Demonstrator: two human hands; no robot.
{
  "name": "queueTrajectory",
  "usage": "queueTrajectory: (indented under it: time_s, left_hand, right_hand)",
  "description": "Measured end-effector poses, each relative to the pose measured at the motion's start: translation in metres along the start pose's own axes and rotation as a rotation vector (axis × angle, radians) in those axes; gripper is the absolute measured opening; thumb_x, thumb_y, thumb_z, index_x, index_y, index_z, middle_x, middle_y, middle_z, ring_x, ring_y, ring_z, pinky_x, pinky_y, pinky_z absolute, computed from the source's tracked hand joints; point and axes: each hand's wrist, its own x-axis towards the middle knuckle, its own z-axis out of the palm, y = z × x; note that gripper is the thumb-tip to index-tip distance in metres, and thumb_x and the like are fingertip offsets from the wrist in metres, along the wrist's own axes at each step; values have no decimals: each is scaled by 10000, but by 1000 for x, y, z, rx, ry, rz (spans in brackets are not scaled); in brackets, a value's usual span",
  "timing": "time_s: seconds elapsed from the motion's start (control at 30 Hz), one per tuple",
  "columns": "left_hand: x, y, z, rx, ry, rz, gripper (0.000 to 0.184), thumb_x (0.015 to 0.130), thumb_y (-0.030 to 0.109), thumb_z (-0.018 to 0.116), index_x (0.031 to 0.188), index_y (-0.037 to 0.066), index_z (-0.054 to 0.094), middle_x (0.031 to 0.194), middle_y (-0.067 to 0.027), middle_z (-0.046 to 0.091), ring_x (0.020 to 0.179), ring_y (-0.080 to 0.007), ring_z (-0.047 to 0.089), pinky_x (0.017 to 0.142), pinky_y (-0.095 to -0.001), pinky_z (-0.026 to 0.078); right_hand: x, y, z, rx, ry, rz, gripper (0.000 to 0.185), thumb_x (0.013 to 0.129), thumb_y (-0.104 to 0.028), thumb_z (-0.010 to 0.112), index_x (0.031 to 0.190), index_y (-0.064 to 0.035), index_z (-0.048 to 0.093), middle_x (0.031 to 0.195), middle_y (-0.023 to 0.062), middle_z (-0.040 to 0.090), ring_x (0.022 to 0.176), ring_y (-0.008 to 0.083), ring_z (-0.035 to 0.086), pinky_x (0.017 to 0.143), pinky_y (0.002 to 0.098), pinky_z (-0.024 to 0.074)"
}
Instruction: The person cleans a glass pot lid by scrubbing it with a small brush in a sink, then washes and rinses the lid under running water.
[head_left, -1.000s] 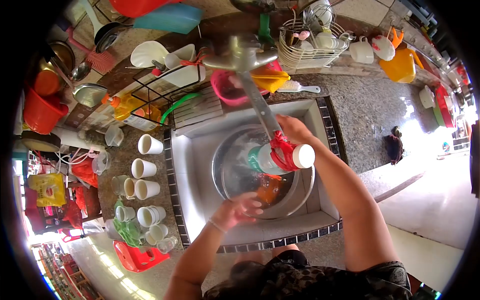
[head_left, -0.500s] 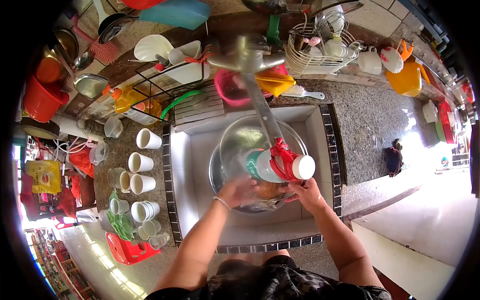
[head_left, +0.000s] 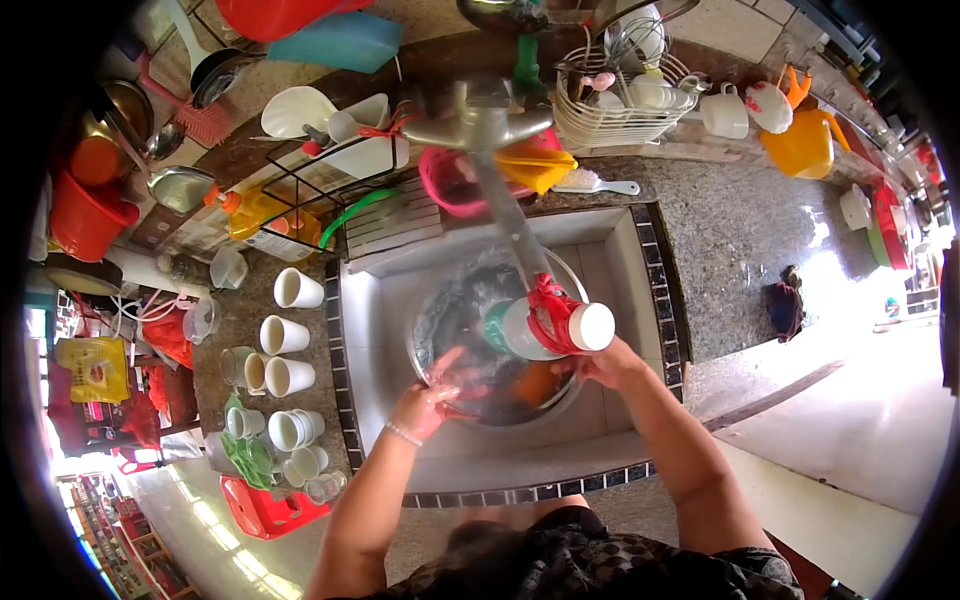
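Under the faucet (head_left: 505, 205), a round bowl with a shiny rim (head_left: 412, 335) sits in the white sink, with rippling water inside. A second clear rim seems to overlap it. My left hand (head_left: 425, 402) is at the bowl's near left edge, its fingers apart and slightly blurred. My right hand (head_left: 608, 366) grips the near right side of the bowl, its fingertips partly hidden. Over the bowl hangs a white-capped plastic bottle (head_left: 530, 332), tied to the spout with a red strip. Something orange (head_left: 538, 383) shows below it, its kind unclear.
White cups (head_left: 288, 335) and several glasses stand on the left counter beside a red stool (head_left: 265, 508). Behind the sink are a pink basin (head_left: 450, 185), a yellow cloth (head_left: 540, 168), a brush (head_left: 598, 183) and a dish rack (head_left: 625, 115). A dark cloth (head_left: 787, 303) lies right.
My left hand has moved left from the middle of the bowl to its left edge, fingers spreading. My right hand stays by the right side. The water's surface now shows more ripples.
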Motion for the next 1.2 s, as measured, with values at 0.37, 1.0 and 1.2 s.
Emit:
queueTrajectory:
  time_s: [0.37,1.0,1.2]
  left_hand:
    - [-83,-13,-26,266,505,434,587,955,14,540,1510,97,366,1365,-174,571,1161,-336,631,909,-467,563]
    - [3,19,-32,79,685,500,380,969,112,590,1347,113,548,1200,-180,664,1151,-316,623,935,-469,529]
    - [72,-36,-13,-479,326,245,347,997,350,573,1234,97,572,1096,-134,686,998,-289,659,886,-435,513]
  right_hand:
    - [101,50,97,564,-70,280,308,920,-238,651,1157,-50,592,1176,190,628,1090,343,628,972,506,510]
    - [41,-20,55,582,-159,-190,248,929,-195,620,1142,-67,625,1026,71,661,885,181,641,793,345,549]
    - [18,9,-9,516,110,-298,112,934,-132,639,1035,-97,607,962,8,642,818,140,635,737,292,555]
